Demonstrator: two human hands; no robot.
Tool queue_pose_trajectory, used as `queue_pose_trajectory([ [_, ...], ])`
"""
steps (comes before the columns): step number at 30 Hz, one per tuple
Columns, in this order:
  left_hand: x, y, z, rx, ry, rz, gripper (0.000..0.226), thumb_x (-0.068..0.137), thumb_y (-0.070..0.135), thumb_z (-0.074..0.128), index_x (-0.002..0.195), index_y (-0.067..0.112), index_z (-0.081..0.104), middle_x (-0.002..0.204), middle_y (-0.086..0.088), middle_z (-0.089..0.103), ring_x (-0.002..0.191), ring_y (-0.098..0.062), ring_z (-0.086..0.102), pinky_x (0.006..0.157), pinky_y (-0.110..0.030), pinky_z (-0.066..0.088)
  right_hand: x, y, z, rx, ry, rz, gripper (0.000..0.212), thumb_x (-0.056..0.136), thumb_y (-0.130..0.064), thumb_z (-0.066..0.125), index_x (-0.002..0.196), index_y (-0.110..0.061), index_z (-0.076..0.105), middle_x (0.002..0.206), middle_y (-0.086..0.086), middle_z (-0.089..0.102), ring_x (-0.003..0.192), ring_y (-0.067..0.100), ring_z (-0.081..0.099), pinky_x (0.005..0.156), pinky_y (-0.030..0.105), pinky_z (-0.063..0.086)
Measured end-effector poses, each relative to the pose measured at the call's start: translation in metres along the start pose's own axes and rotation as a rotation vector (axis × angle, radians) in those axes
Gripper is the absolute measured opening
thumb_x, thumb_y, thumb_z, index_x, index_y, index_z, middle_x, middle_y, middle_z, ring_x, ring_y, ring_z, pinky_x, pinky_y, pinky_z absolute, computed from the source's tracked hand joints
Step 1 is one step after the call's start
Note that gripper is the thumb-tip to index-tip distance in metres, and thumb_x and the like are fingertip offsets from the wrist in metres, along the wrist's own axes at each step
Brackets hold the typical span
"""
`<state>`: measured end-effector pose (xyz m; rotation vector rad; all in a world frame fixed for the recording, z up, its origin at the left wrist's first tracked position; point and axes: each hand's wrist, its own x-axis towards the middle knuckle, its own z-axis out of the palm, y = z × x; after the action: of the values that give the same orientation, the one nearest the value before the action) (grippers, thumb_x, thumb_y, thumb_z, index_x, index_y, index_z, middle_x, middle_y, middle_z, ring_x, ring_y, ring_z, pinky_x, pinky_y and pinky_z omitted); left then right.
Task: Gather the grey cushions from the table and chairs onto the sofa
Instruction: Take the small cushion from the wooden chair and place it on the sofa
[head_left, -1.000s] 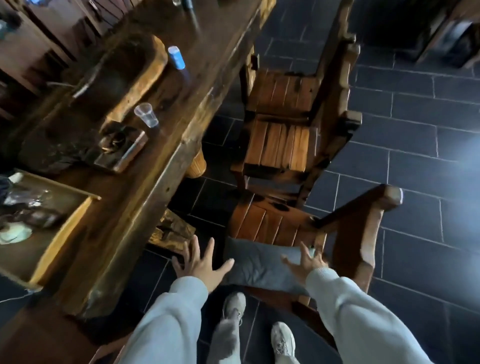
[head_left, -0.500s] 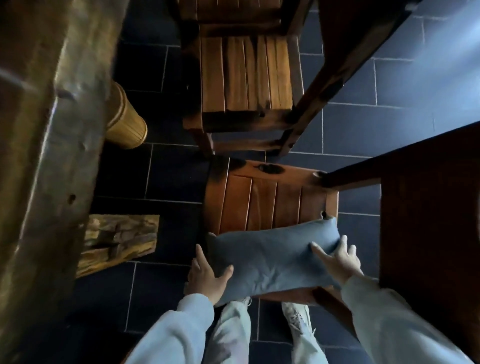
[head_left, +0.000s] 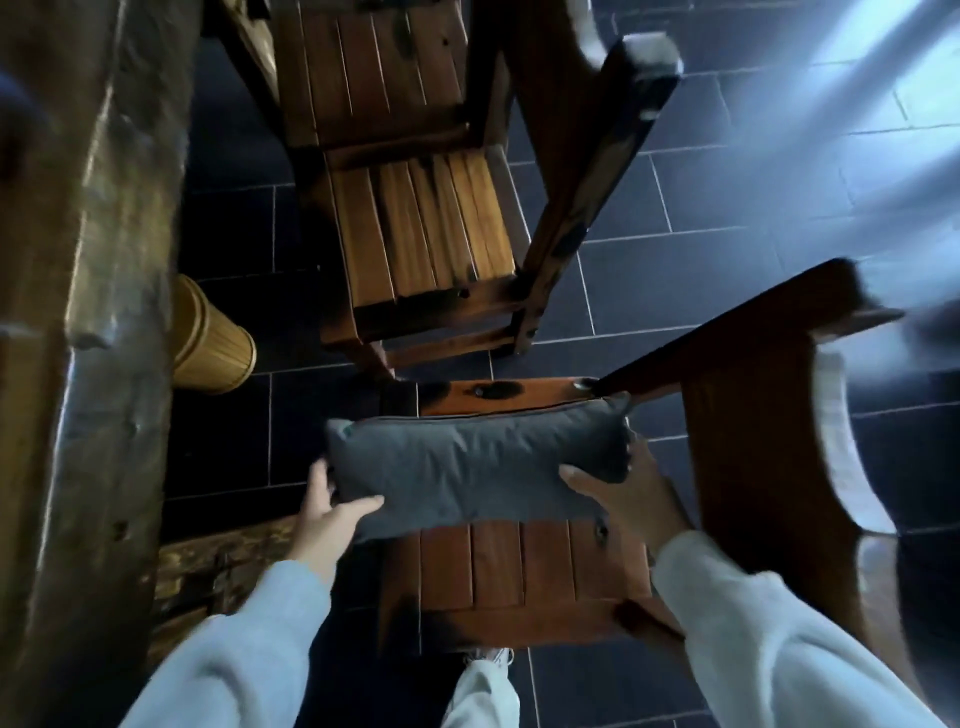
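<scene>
A: Cushion (head_left: 475, 467) lies crosswise over the chair (head_left: 524, 577) seat, long axis running hand to hand.

B: Left hand (head_left: 332, 512) clamps one end, right hand (head_left: 621, 491) the other. Clear of the slats? Blurry; probably lifted.

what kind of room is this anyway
Probably a rustic dining or tea room: a heavy wooden table, slatted wooden chairs drawn up beside it, and dark floor tiles. Both hands hold a grey cushion.
</scene>
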<state>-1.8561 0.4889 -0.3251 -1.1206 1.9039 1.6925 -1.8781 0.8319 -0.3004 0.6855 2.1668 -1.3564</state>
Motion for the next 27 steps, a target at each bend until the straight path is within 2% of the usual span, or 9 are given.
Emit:
queue_pose_trajectory([
  [6,-0.056,0.122,-0.019,-0.303,0.018,0.370,0.077,0.086,-0.026,0.044,0.118,0.043,0.060,0.122,0.014,0.065,0.124,-0.015,0.059,0.086,-0.028,0.058,-0.070,-0.079,-0.043,0.465,0.064,-0.132,0.086,0.060,-0.086,0.074,0.128,-0.037,0.054,0.128,-0.013,0.069,0.115,0.002,0.065,0.102,0.033,0.052],
  [9,-0.106,0.168,-0.017,-0.380,-0.065,0.481,0.089,0.087,-0.028,0.039,0.122,0.050,0.064,0.142,0.009,0.058,0.132,-0.019,0.054,0.094,-0.040,0.058,-0.119,-0.104,-0.080,0.599,0.106,-0.199,0.082,0.060,-0.090,0.067,0.117,-0.031,0.060,0.103,-0.016,0.074,0.094,-0.004,0.069,0.076,0.019,0.055],
  [12,-0.171,0.202,-0.002,-0.437,-0.232,0.583,0.081,0.088,-0.021,0.049,0.147,0.036,0.050,0.145,0.004,0.056,0.127,-0.015,0.058,0.091,-0.048,0.057,-0.182,-0.111,-0.144,0.714,0.246,-0.319,0.045,0.082,-0.066,0.072,0.093,-0.022,0.067,0.087,-0.009,0.074,0.083,0.007,0.068,0.072,0.026,0.057],
  [15,-0.250,0.230,0.038,-0.376,-0.431,0.651,0.053,0.099,-0.003,0.052,0.146,0.019,0.046,0.120,0.007,0.067,0.109,-0.006,0.068,0.087,-0.042,0.060,-0.256,-0.089,-0.223,0.722,0.417,-0.444,0.014,0.093,-0.011,0.072,0.085,-0.013,0.061,0.092,-0.007,0.077,0.082,0.006,0.067,0.064,0.019,0.052],
  [17,-0.316,0.239,0.079,-0.365,-0.524,0.724,0.042,0.107,0.004,0.034,0.130,0.028,0.059,0.120,0.006,0.068,0.104,-0.005,0.070,0.084,-0.035,0.061,-0.317,-0.063,-0.279,0.714,0.507,-0.479,0.024,0.084,0.013,0.066,0.088,-0.010,0.060,0.092,-0.001,0.075,0.074,0.003,0.067,0.060,0.016,0.052],
  [19,-0.396,0.240,0.120,-0.283,-0.559,0.975,0.021,0.105,0.018,0.049,0.109,0.030,0.066,0.121,0.007,0.066,0.101,0.008,0.067,0.090,-0.020,0.055,-0.388,-0.028,-0.332,0.702,0.617,-0.507,0.036,0.077,0.021,0.064,0.096,-0.010,0.063,0.096,0.005,0.071,0.077,0.004,0.067,0.064,0.018,0.054],
  [22,-0.499,0.221,0.191,0.072,-0.551,1.372,0.044,0.068,-0.030,0.073,0.108,-0.011,0.070,0.111,0.015,0.056,0.113,0.031,0.043,0.101,0.000,0.031,-0.501,0.048,-0.398,0.674,0.778,-0.543,0.061,0.074,0.024,0.065,0.118,-0.019,0.062,0.112,0.010,0.067,0.094,0.013,0.068,0.073,0.028,0.057],
  [25,-0.603,0.184,0.268,0.156,-0.826,1.429,0.067,0.048,-0.046,0.066,0.107,-0.015,0.070,0.115,0.006,0.052,0.129,0.000,0.054,0.108,-0.009,0.033,-0.618,0.141,-0.451,0.660,0.943,-0.522,0.087,0.076,0.023,0.066,0.142,-0.031,0.049,0.125,0.003,0.062,0.105,0.009,0.070,0.077,0.031,0.061],
  [27,-0.681,0.160,0.310,0.112,-0.989,1.336,0.082,0.057,-0.042,0.066,0.110,0.019,0.077,0.122,-0.020,0.061,0.115,-0.041,0.064,0.105,-0.035,0.047,-0.690,0.204,-0.476,0.755,1.039,-0.499,0.096,0.079,0.020,0.067,0.155,-0.030,0.037,0.141,0.001,0.055,0.120,0.013,0.065,0.083,0.032,0.061],
])
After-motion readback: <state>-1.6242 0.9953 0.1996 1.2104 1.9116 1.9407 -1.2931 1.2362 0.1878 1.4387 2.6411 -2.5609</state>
